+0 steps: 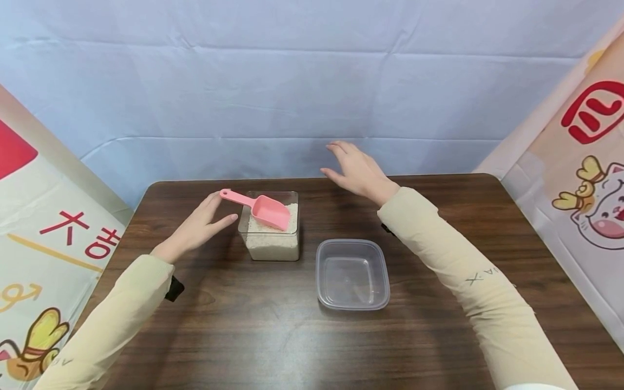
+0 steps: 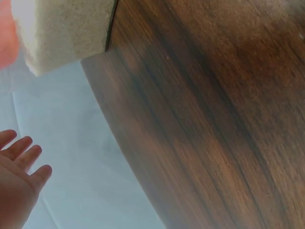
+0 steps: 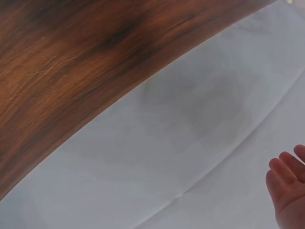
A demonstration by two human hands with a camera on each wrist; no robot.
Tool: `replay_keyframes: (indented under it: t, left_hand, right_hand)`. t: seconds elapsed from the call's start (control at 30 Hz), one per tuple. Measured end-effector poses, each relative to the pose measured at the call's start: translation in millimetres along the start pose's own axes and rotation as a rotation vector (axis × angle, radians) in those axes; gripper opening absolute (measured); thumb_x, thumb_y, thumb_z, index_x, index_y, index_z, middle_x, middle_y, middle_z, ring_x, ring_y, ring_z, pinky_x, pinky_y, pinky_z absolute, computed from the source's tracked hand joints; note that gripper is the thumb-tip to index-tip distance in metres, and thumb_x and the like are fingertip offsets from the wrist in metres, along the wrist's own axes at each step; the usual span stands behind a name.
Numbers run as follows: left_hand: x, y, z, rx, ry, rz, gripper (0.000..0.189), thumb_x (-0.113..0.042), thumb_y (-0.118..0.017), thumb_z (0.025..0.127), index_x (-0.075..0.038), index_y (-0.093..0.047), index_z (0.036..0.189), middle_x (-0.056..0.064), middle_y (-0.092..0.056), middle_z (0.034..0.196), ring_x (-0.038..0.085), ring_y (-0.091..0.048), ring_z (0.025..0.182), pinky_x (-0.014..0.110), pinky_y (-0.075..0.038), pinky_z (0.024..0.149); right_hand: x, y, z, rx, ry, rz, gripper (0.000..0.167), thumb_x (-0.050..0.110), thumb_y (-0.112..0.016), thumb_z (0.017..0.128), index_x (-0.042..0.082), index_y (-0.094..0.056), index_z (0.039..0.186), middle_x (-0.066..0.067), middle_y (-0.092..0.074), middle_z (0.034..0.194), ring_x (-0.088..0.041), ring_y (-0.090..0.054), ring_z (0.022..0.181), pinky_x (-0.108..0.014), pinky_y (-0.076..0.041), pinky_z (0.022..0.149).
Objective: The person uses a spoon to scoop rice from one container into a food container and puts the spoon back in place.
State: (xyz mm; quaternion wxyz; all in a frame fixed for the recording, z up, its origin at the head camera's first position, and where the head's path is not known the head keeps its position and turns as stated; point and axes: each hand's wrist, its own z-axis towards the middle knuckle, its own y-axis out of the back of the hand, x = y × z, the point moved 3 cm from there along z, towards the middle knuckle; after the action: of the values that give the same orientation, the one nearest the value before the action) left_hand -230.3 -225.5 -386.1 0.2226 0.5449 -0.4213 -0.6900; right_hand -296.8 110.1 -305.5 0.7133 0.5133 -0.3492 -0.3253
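Note:
My left hand [image 1: 199, 223] is beside a clear square container of pale grain or powder [image 1: 272, 248], fingers loosely extended and nothing held. A pink scoop [image 1: 270, 211] lies on top of that container, its handle reaching left over the rim toward my left fingers. Above the table's back edge my right hand [image 1: 359, 172] hovers with relaxed fingers, holding nothing. A clear plastic tub [image 1: 352, 275] with nothing in it sits to the right of the filled container. The left wrist view shows the pale contents [image 2: 71, 28] and my spread left fingers [image 2: 32, 157].
The dark wooden table [image 1: 253, 336] has its back edge close to a pale blue cloth backdrop [image 1: 273, 97]. Printed panels with cartoon figures stand at the left [image 1: 53, 260] and right [image 1: 585, 179] sides.

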Motion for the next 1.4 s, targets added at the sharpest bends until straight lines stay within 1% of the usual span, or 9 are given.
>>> replay_keyframes:
  t: [0.23,0.4,0.53,0.83,1.13,1.27,1.4]
  left_hand:
    - [-2.4,-0.6,-4.6,-0.006,-0.006,-0.004,0.076,-0.047,-0.049,0.090,-0.009,-0.015,0.147,0.018,-0.017,0.148,0.032,-0.016,0.136,0.054,-0.021,0.104]
    - [-3.2,-1.3,-5.8,0.002,-0.018,-0.014,0.076,-0.047,-0.048,0.091,-0.010,-0.013,0.147,0.017,-0.016,0.149,0.032,-0.016,0.136,0.054,-0.020,0.104]
    - [-3.6,-2.4,-6.5,0.013,-0.010,-0.026,0.076,-0.048,-0.047,0.091,-0.011,-0.011,0.147,0.016,-0.014,0.149,0.031,-0.014,0.136,0.055,-0.020,0.104]
    - [-8.6,-6.6,-8.9,0.007,-0.020,-0.106,0.073,-0.045,-0.047,0.092,-0.011,-0.013,0.147,0.013,-0.014,0.150,0.028,-0.013,0.137,0.055,-0.018,0.105]
    - [-13.1,-12.0,-9.0,-0.019,-0.045,-0.169,0.069,-0.040,-0.048,0.093,-0.014,-0.013,0.147,0.011,-0.015,0.150,0.026,-0.012,0.138,0.054,-0.017,0.105]
    - [-15.4,-14.3,-8.9,-0.039,-0.047,-0.191,0.069,-0.038,-0.048,0.093,-0.013,-0.014,0.147,0.012,-0.016,0.150,0.027,-0.012,0.137,0.054,-0.016,0.105]
    - [-16.2,-17.1,-8.2,-0.069,-0.055,-0.207,0.067,-0.036,-0.049,0.094,-0.008,-0.017,0.146,0.014,-0.017,0.149,0.028,-0.013,0.137,0.054,-0.016,0.105]
  right_hand:
    - [8.5,3.9,3.3,0.000,0.032,-0.004,0.062,0.044,-0.050,0.090,0.003,-0.040,0.135,-0.014,-0.040,0.137,-0.028,-0.035,0.127,-0.042,-0.031,0.102]
    - [16.3,6.2,6.7,-0.015,0.060,0.001,0.061,0.043,-0.051,0.090,0.002,-0.041,0.134,-0.014,-0.042,0.136,-0.028,-0.036,0.127,-0.041,-0.033,0.101]
    - [22.3,6.3,9.5,-0.021,0.082,0.005,0.061,0.043,-0.052,0.090,0.003,-0.041,0.134,-0.013,-0.042,0.135,-0.027,-0.037,0.127,-0.041,-0.034,0.100]
    - [36.4,8.0,15.0,-0.009,0.126,-0.015,0.060,0.042,-0.051,0.090,0.003,-0.041,0.135,-0.014,-0.042,0.135,-0.026,-0.037,0.127,-0.039,-0.033,0.101]
    - [51.1,11.6,18.2,-0.007,0.169,-0.013,0.059,0.042,-0.050,0.090,0.003,-0.041,0.134,-0.013,-0.043,0.134,-0.026,-0.037,0.127,-0.038,-0.033,0.101]
    - [55.9,12.0,20.0,-0.007,0.182,-0.013,0.058,0.041,-0.051,0.090,0.004,-0.042,0.134,-0.012,-0.044,0.134,-0.025,-0.037,0.126,-0.037,-0.034,0.101]
    - [61.0,11.5,21.8,0.008,0.197,-0.007,0.058,0.041,-0.051,0.090,0.003,-0.042,0.134,-0.012,-0.044,0.134,-0.024,-0.037,0.127,-0.037,-0.034,0.101]
